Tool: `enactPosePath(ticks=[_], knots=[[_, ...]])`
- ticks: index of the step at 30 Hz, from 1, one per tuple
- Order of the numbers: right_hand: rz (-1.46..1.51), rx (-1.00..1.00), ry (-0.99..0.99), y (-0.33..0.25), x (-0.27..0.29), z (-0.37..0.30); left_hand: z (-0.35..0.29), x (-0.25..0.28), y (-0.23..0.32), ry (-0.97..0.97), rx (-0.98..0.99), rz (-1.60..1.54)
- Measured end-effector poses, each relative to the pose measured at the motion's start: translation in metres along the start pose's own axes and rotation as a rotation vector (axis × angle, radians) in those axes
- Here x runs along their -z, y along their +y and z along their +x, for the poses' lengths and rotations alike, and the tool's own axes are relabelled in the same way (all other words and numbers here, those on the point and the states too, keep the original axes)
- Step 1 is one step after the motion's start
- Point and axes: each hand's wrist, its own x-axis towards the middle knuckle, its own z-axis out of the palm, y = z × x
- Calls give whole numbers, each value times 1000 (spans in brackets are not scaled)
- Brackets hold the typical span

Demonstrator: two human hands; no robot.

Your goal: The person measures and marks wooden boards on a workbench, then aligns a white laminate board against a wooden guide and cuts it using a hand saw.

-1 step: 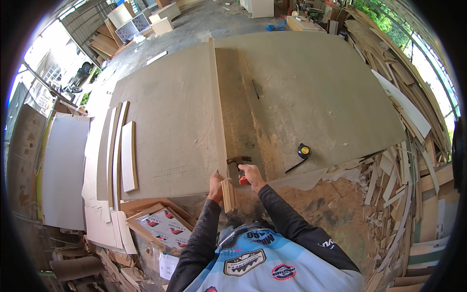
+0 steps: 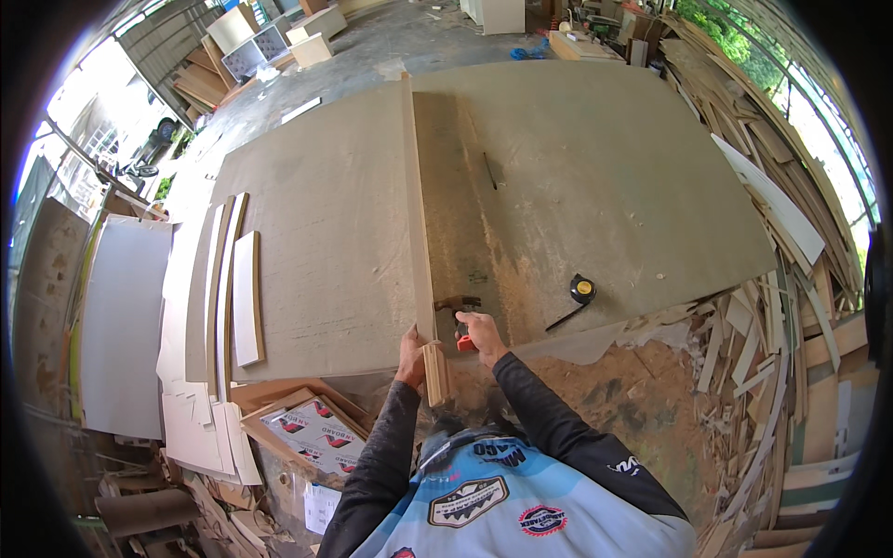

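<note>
A large brown board (image 2: 605,186) lies flat in front of me. A long narrow wooden strip (image 2: 415,205) stands on edge along its middle and runs away from me. My left hand (image 2: 409,355) grips a short stack of wood pieces (image 2: 434,372) at the strip's near end. Just right of the strip, my right hand (image 2: 482,333) holds a hammer (image 2: 458,316) with a red grip, its dark head resting by the strip's near end.
A yellow and black tape measure (image 2: 582,290) lies on the board to the right, its tape pulled out. A thin dark stick (image 2: 490,170) lies farther up. White strips (image 2: 244,298) are stacked at left, offcuts (image 2: 791,307) piled at right, and a printed box (image 2: 312,432) sits below.
</note>
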Motion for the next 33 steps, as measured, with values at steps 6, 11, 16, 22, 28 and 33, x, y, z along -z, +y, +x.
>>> enactPosePath(ticks=[6, 11, 16, 22, 28, 33], knots=[[231, 32, 415, -12, -30, 21, -52, 23, 39, -31, -59, 195], [337, 134, 618, -2, -78, 21, -94, 63, 19, -13, 77, 223], [-288, 433, 373, 9, -97, 85, -101, 70, 5, -89, 43, 160], [55, 170, 456, -3, -110, 50, -111, 81, -8, -38, 15, 82], [-312, 460, 551, 33, -111, 48, -105, 80, 6, -100, 28, 132], [-105, 258, 115, -2, -107, 61, -117, 105, 13, -54, 18, 142]])
